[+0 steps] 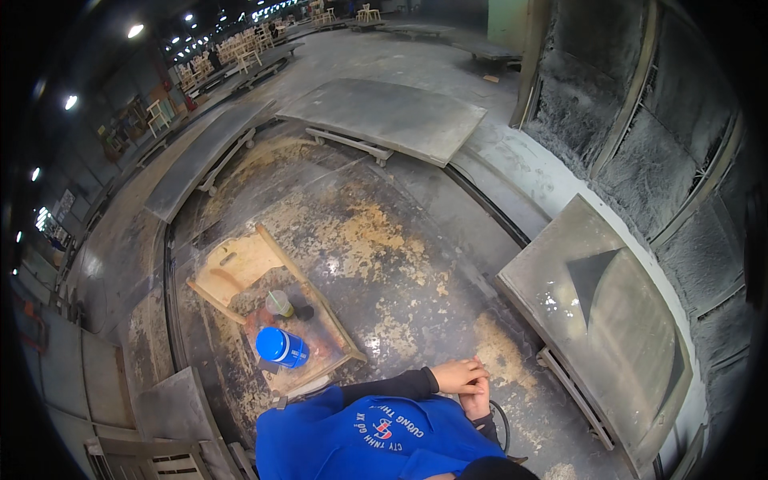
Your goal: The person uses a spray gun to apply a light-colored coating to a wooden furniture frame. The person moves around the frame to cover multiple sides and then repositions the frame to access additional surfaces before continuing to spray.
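Observation:
My left hand (454, 376) and my right hand (478, 400) meet in front of my blue shirt, low in the view right of the middle. The left hand comes across in a black sleeve, its fingers closed over those of the right. The right hand points upward, fingers bent and pressed against the left; whether anything lies between them is hidden. Left of my hands, apart from them, stands a worn wooden chair (308, 272). On its seat are a blue lidded jug (282, 347) and a clear plastic cup (279, 304) with a straw and greenish contents.
Grey flat-topped trolleys stand ahead (384, 116), to the left (204, 160) and to the right (600, 320). Dusty dark panels (584, 72) line the right side. A dark floor rail (492, 204) runs ahead, and a black hose (504, 424) curves beside my right wrist. Wooden chairs (244, 48) stand far off.

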Action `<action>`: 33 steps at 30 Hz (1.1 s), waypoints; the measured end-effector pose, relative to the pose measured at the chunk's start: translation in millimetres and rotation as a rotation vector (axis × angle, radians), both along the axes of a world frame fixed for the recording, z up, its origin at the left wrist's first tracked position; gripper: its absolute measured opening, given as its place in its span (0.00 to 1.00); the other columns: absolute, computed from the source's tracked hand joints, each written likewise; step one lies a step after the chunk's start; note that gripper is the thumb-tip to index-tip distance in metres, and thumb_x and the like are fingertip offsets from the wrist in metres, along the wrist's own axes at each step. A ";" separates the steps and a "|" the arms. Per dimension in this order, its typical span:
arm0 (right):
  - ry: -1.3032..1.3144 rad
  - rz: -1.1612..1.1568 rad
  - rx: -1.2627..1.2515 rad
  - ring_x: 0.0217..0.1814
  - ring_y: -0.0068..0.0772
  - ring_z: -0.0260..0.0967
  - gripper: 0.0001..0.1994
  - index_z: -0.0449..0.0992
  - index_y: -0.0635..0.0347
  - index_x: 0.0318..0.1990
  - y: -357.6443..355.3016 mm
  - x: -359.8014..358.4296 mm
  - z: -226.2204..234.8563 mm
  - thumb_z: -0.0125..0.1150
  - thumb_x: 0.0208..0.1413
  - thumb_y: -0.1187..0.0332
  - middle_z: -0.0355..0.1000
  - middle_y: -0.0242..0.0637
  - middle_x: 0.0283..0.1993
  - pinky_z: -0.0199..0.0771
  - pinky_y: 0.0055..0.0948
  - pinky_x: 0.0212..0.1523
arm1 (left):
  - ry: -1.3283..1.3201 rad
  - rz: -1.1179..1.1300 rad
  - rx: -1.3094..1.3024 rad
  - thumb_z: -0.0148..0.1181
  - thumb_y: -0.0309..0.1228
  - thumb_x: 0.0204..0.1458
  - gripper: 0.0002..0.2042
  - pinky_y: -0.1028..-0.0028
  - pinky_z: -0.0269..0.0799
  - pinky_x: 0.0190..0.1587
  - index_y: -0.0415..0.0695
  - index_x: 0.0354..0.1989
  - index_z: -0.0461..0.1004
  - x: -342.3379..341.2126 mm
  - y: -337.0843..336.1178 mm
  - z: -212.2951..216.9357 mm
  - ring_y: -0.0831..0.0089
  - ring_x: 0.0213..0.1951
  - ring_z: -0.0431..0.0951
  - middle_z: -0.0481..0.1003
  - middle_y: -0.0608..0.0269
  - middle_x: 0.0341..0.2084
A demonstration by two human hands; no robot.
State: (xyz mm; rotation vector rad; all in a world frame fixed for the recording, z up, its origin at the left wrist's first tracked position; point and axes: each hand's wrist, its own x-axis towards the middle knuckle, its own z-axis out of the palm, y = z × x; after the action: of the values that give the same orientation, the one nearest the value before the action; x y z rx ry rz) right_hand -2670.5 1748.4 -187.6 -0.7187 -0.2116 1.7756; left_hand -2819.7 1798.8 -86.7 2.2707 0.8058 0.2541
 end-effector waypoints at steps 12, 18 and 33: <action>-0.049 0.069 -0.008 0.61 0.35 0.70 0.19 0.66 0.51 0.67 -2.5 -2.9 12.6 0.44 0.73 0.62 0.70 0.37 0.60 0.73 0.37 0.61 | -0.080 -0.010 -0.032 0.51 0.54 0.63 0.26 0.56 0.72 0.55 0.47 0.60 0.70 -9.1 1.1 1.4 0.54 0.57 0.73 0.75 0.55 0.54; -0.011 0.077 -0.029 0.61 0.36 0.70 0.18 0.67 0.52 0.65 -2.1 -2.6 5.5 0.44 0.73 0.60 0.71 0.38 0.60 0.73 0.39 0.61 | -0.055 -0.017 -0.123 0.49 0.53 0.65 0.27 0.55 0.73 0.53 0.46 0.64 0.66 -9.1 -0.1 2.6 0.52 0.56 0.74 0.74 0.51 0.54; -0.015 0.083 -0.092 0.62 0.36 0.69 0.20 0.65 0.52 0.68 1.8 -4.7 9.2 0.42 0.72 0.61 0.69 0.38 0.61 0.72 0.38 0.62 | -0.026 -0.014 -0.097 0.48 0.55 0.65 0.29 0.54 0.73 0.52 0.47 0.65 0.65 -11.6 3.7 3.8 0.51 0.56 0.74 0.73 0.49 0.55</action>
State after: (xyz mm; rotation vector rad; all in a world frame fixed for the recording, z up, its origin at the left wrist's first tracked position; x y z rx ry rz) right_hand -2675.3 1750.3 -178.4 -0.7998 -0.1727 1.8686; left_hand -2831.3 1802.5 -82.9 2.1774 0.7717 0.2324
